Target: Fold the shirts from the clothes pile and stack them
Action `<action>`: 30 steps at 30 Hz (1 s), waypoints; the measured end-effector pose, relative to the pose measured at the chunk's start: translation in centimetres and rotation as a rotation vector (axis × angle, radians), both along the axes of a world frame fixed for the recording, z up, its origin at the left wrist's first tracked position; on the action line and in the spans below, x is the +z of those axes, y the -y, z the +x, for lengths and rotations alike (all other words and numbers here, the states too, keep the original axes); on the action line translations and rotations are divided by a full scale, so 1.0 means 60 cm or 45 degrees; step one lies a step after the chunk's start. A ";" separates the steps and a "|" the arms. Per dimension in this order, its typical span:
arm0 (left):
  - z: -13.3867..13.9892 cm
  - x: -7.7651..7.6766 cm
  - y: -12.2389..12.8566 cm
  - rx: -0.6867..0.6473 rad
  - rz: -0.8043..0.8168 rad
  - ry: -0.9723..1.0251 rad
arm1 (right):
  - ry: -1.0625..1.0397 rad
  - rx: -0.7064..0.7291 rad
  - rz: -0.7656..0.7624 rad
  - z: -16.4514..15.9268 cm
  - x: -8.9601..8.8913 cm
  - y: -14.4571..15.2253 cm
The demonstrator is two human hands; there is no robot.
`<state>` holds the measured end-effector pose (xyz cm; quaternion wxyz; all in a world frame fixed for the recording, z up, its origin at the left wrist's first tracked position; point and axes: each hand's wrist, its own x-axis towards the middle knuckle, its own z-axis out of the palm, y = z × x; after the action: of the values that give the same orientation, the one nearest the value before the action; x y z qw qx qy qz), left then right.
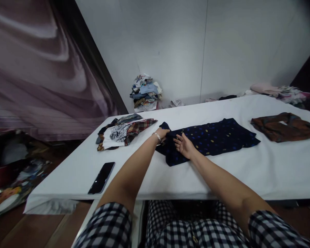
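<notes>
A dark navy garment (213,136) with blue and yellow spots lies lengthwise on the white-covered table. My left hand (162,133), with a bracelet at the wrist, is closed on the fabric at the garment's left end, where a bit of cloth stands up. My right hand (184,145) rests at the garment's left part, palm turned inward, its fingers apart and slightly curled. Whether its fingertips press on the cloth is hard to tell. The garment looks partly folded over near my hands.
A phone (101,178) lies at the table's (67,175) front left. Beyond it is a loose pile of clothes (125,132). A brown folded garment (285,126) lies at the right. Behind the table stand a tall clothes stack (146,91) and more clothing (279,91).
</notes>
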<state>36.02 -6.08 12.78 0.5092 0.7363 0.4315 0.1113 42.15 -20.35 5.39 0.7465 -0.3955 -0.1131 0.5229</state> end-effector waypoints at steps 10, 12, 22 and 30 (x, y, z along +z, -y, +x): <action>0.056 -0.057 0.041 -0.033 0.366 -0.037 | 0.025 -0.132 -0.252 0.136 -0.008 0.120; 0.022 -0.077 0.020 0.085 0.447 -0.105 | 0.199 -0.084 -0.347 0.140 -0.009 0.126; -0.007 -0.160 0.019 0.190 0.193 -0.185 | 1.594 -0.190 -0.836 0.131 -0.006 0.114; -0.006 -0.168 0.014 0.184 0.148 -0.161 | 2.124 0.010 -0.918 0.072 0.010 0.033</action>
<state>35.66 -6.90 2.72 0.4279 0.7371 0.5077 0.1260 46.49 -22.34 5.97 0.2514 -0.8549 -0.4479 0.0730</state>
